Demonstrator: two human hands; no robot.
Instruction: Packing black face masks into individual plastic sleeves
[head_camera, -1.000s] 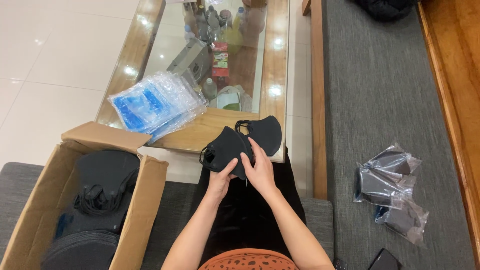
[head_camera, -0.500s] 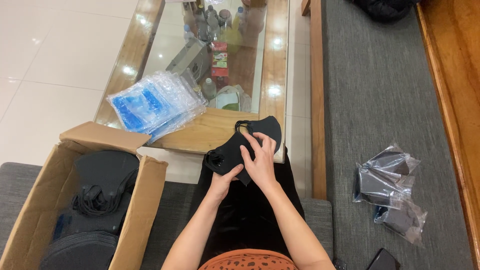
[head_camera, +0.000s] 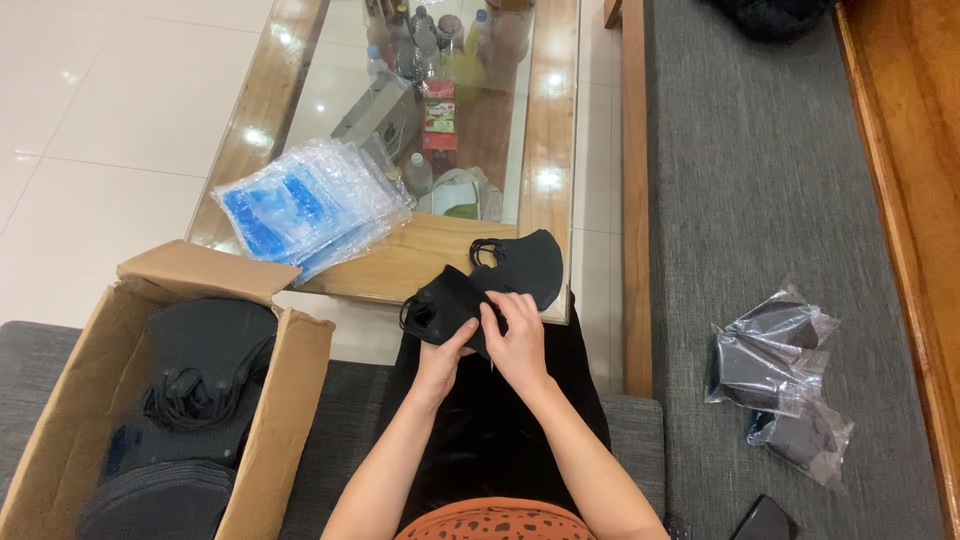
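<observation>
— What are the two hands doing?

— Both hold one black face mask (head_camera: 445, 305) over the lap. The left hand (head_camera: 440, 362) pinches its lower edge from beneath, thumb up against the fabric, fingers closed narrow. The right hand (head_camera: 518, 338) lies on top of the mask's right part, fingers curled down and pressing it; the fingertips are bunched, not spread.

— And just beyond the fingertips?

— A second black mask (head_camera: 525, 265), partly tucked under the first, rests on the near wooden edge of the glass-topped table (head_camera: 415, 262). Its ear loops show at the top left of it.

— To the left of the fingers?

— An open cardboard box (head_camera: 268, 420) stands on the grey seat, filled with stacked black masks (head_camera: 195, 375) and tangled loops. Further out past it, on the table, lies a pile of clear plastic pouches with blue print (head_camera: 300, 200).

— To the right?

— Well apart from the hands, on the grey cushion (head_camera: 760, 180), sit a few clear bags each with a black mask inside (head_camera: 775, 375). Farthest away, bottles and small packages (head_camera: 430, 90) show under the glass.
</observation>
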